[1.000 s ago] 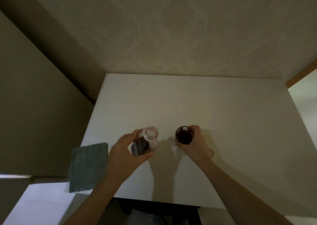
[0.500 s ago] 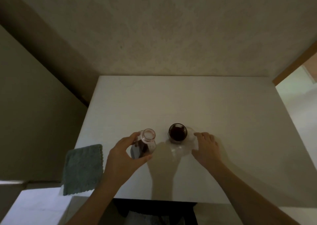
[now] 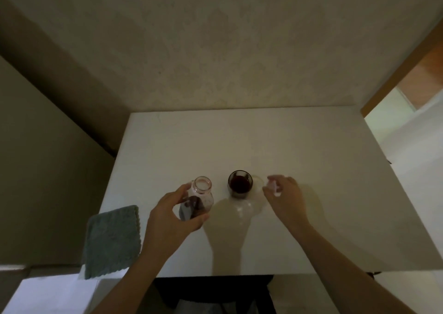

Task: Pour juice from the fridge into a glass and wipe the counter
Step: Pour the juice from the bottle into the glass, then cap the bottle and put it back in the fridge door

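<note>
Cloth (image 3: 112, 240) comes first on the left: green, draped over the near-left corner of the counter (image 3: 311, 146), just outside your left wrist and not touched, so the wipe is not yet done.

Your left hand (image 3: 171, 214) is curled round the juice bottle (image 3: 197, 202), thumb on the near side and fingers on the far side, gripping low on the body. The bottle stands upright on the counter with its mouth open and dark juice in the lower part. Judging by that, the step in hand is recapping. Hold the bottle firm and don't lift it; let the counter take the weight.

Just right of that grip stands the glass (image 3: 240, 183), upright, holding dark juice, with no hand on it. Pouring looks finished. The glass sits between your two hands, so bring the cap over it or round the near side, high enough to miss the rim.

Right of the glass, your right hand (image 3: 285, 199) pinches a small pale piece in its fingertips, most likely the cap (image 3: 273, 189), though it is blurred. Set it flat on the bottle mouth before you turn, since a tilted start will cross the thread. Twist with your right fingers only, left hand staying as the brace.

A faint ring shows on the counter between the glass and your right fingertips; cannot tell if it's wet.
</note>
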